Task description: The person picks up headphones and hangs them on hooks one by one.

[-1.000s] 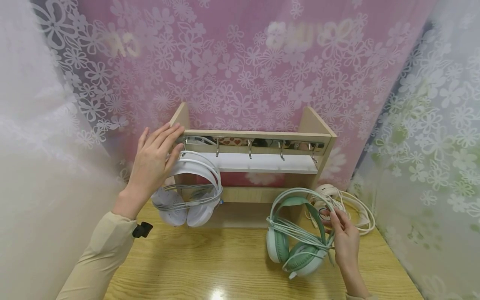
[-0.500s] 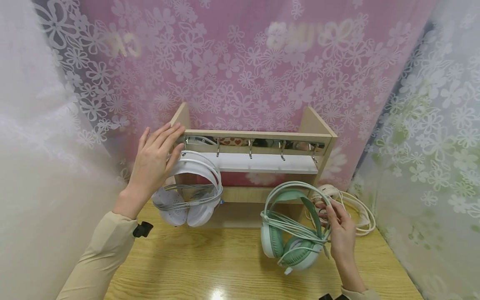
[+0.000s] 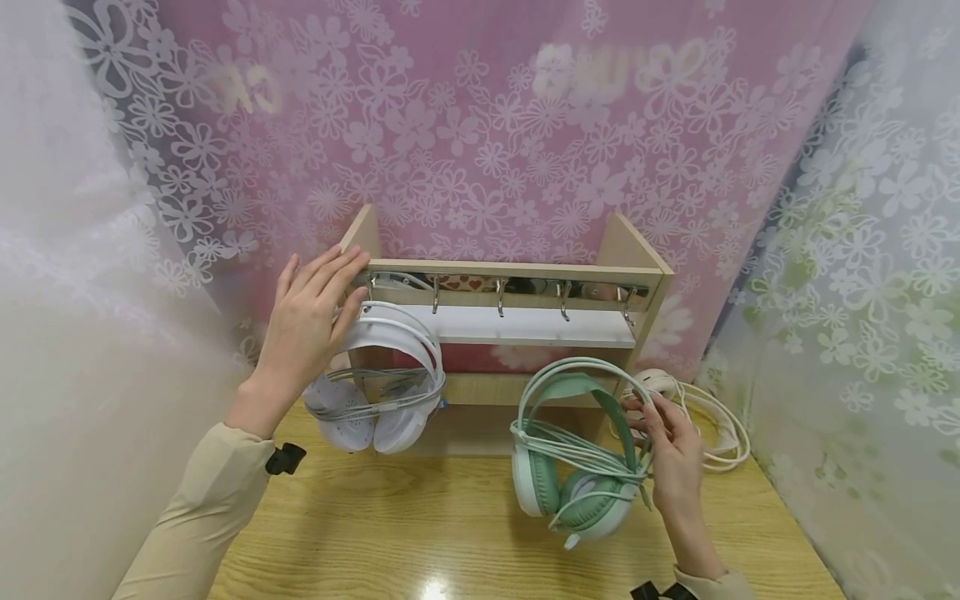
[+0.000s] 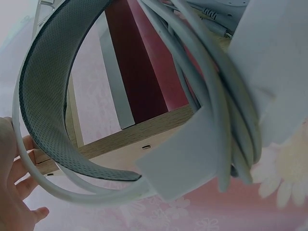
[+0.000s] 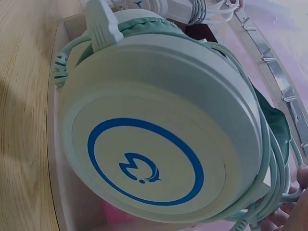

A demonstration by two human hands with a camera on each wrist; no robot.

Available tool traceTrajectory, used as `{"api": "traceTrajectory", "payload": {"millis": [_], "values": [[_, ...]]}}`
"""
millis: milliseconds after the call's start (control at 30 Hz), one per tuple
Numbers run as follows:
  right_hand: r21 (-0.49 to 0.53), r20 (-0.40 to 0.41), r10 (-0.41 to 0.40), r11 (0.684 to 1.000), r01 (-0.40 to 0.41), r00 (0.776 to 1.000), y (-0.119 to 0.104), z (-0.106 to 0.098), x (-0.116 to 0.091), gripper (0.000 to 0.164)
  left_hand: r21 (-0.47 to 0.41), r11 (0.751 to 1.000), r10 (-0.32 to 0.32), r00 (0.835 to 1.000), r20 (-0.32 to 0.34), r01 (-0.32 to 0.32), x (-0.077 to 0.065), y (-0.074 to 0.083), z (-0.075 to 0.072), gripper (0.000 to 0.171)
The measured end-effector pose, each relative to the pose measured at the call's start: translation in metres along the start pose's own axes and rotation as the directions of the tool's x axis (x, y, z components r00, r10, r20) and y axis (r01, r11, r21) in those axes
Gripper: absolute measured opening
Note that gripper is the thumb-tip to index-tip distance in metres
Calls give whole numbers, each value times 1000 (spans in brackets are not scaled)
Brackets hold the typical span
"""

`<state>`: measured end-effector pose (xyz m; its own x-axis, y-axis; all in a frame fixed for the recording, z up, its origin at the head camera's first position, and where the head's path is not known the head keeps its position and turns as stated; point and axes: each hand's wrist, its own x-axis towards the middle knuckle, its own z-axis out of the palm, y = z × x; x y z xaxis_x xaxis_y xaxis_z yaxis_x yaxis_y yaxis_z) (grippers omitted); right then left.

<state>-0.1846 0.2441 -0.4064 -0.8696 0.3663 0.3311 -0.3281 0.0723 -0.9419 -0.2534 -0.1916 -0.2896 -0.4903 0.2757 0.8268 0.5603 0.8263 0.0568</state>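
Note:
Pale green headphones (image 3: 581, 387), their cord wound round both ear cups, hang above the tabletop in the right hand (image 3: 677, 458). That hand pinches one side of the headband; in the right wrist view a big ear cup (image 5: 149, 125) with a blue ring hides most of it. The left hand (image 3: 303, 333) lies with straight fingers on the upper left corner of the wooden rack (image 3: 517, 268). Below it, white headphones (image 3: 405, 421) with grey cord wrapped round them hang at the leftmost hook, whose contact the hand partly covers.
A metal strip with several hooks (image 3: 501, 298) runs along the rack's front. Cream headphones (image 3: 738, 425) with a bundled cord lie on the wooden table (image 3: 390, 525) to the right of the rack. Patterned curtains (image 3: 480, 125) stand behind and at the sides.
The right hand has carried the green headphones left and slightly up, nearer the rack's front. The left hand and the white headphones have stayed in place.

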Motion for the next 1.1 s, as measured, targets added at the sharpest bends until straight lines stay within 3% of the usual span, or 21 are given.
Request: {"api": "traceTrajectory", "payload": {"millis": [267,700,1100], "values": [[-22,28,2,1000,-1,1000,-4,10,-2,23,-3,1000,3,1000,-3,-3,0,0,0,44],[-125,79,-59,990,68,995,-12,22,1,30,-4,1000,3,1000,-9,-3,0,-1,1,44],[-135,160,-61,987,83,985,-24,36,3,35,-2,1000,2,1000,-2,-2,0,1,0,44]]}}
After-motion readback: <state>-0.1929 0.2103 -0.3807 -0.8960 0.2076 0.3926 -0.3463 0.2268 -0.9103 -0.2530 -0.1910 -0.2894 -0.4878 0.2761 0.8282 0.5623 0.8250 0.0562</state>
